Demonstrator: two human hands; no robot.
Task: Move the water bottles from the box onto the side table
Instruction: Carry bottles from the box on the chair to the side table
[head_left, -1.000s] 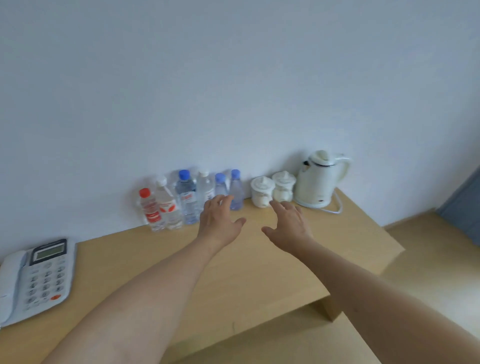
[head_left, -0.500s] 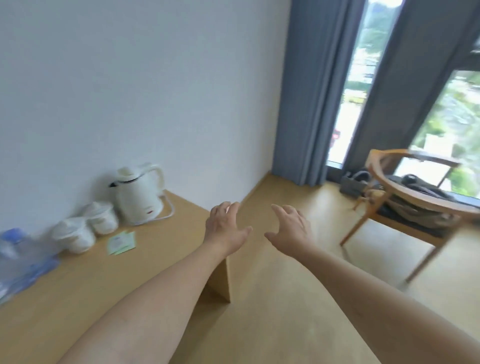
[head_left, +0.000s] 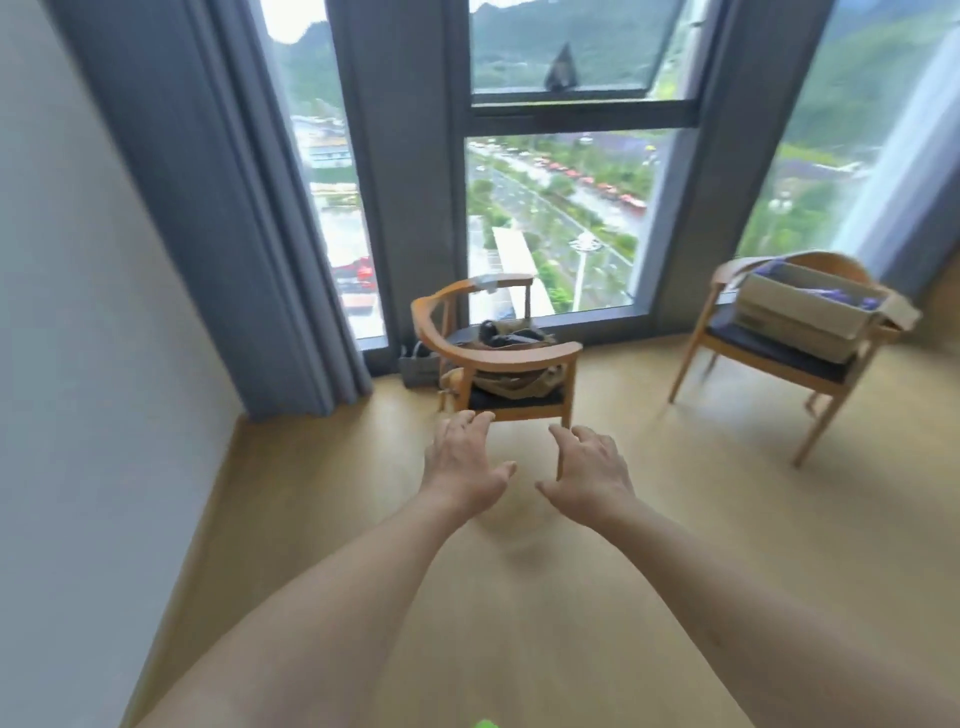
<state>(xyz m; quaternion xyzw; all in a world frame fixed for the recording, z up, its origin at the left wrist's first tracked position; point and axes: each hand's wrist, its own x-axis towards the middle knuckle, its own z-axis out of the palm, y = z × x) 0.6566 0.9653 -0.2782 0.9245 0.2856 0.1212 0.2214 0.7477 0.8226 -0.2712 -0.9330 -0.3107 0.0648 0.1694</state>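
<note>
Bottles are not plainly visible; the cardboard box (head_left: 810, 312) that should hold them sits on the seat of the right-hand wooden chair (head_left: 779, 358) by the window, flaps open, with something bluish and blurred inside (caps or wrapping, too smeared to tell). The side table is out of view. Both hands are empty, which suggests the step in hand is a trip to the box for more bottles. The left hand (head_left: 462, 467) and right hand (head_left: 592, 478) are held out in front at about the same height, palms down, fingers loosely spread and relaxed, thumbs pointing toward each other, gripping nothing; both forearms run up from the bottom edge over bare wooden floor. The hands hang well apart from the box, which lies off to the right of them. The next move probably calls for turning right, closing on that chair, and reaching into the open top. A nearer chair (head_left: 498, 358) carrying a bag (head_left: 511, 340) stands just beyond the hands and is best skirted.
</note>
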